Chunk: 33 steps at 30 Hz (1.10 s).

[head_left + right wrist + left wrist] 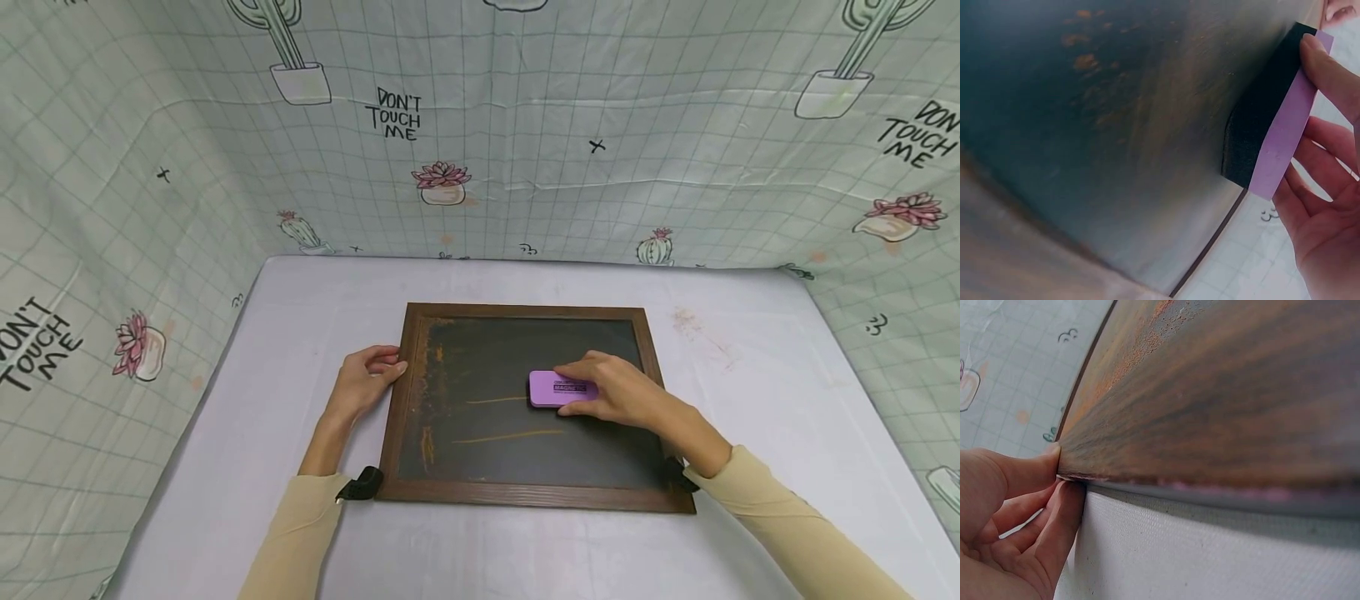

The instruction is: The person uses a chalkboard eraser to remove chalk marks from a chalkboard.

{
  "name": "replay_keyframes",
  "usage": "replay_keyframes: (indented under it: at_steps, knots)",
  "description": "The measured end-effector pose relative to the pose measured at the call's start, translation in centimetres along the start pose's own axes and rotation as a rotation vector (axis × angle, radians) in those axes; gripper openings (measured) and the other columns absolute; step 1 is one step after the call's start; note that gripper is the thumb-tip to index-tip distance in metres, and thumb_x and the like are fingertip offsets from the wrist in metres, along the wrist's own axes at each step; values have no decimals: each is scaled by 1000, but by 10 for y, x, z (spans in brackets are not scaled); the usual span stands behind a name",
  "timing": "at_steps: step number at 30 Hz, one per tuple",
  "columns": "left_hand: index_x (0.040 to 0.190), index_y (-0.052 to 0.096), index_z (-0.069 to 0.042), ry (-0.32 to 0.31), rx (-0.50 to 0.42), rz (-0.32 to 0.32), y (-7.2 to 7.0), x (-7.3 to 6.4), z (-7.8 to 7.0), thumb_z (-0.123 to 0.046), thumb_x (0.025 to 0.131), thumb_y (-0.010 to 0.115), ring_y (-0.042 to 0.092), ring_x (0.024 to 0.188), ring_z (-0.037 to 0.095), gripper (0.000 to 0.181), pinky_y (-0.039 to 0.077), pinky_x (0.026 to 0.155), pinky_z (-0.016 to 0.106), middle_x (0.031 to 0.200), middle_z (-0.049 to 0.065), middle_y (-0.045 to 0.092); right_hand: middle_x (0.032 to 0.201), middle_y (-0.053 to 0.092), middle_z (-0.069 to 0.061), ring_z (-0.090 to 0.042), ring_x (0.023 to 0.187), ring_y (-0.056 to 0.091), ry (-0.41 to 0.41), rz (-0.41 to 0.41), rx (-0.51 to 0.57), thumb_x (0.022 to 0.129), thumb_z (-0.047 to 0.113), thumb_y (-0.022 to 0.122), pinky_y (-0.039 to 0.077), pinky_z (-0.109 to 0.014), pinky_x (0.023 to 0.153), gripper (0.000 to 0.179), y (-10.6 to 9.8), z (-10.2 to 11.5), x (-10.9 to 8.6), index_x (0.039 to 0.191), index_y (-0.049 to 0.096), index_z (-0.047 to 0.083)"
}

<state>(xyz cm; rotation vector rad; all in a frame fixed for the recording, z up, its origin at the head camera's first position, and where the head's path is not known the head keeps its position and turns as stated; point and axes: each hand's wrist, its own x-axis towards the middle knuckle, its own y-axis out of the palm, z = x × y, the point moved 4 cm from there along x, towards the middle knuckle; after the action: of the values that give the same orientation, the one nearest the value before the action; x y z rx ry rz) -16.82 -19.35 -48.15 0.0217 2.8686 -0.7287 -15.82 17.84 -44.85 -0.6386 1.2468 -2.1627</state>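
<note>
A chalkboard in a brown wooden frame lies on the table, with two orange chalk lines and smudges along its left side. In the head view my left hand is at the frame's left edge. The left wrist view shows its thumb and fingers pinching the wooden frame. My right hand grips a purple eraser over the board, right of its middle. In the right wrist view the eraser's dark felt side faces the board; whether it touches the surface I cannot tell.
A white cloth covers the table, with a faint orange smear right of the board. Behind and at the sides hangs a checked curtain printed with cacti and words. Black bands sit at both wrists.
</note>
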Motion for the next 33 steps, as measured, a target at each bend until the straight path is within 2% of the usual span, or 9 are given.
replay_keyframes:
  at_steps: [21,33]
  knots:
    - [133,62,8,21,-1,-10,-2,-2,1,-12,100,69,65,108,37,40,48,96,46,123,26,67,101,73,-6,-13,82,55,-75,8,-18,81,34,89,49,-29,69,57,11,13,27,124,73,0]
    - [133,63,8,24,1,-12,1,0,2,-12,99,70,66,105,34,40,49,90,37,121,24,68,104,74,-6,-13,83,54,-142,42,-20,84,35,87,48,-28,70,57,21,29,48,125,73,-1]
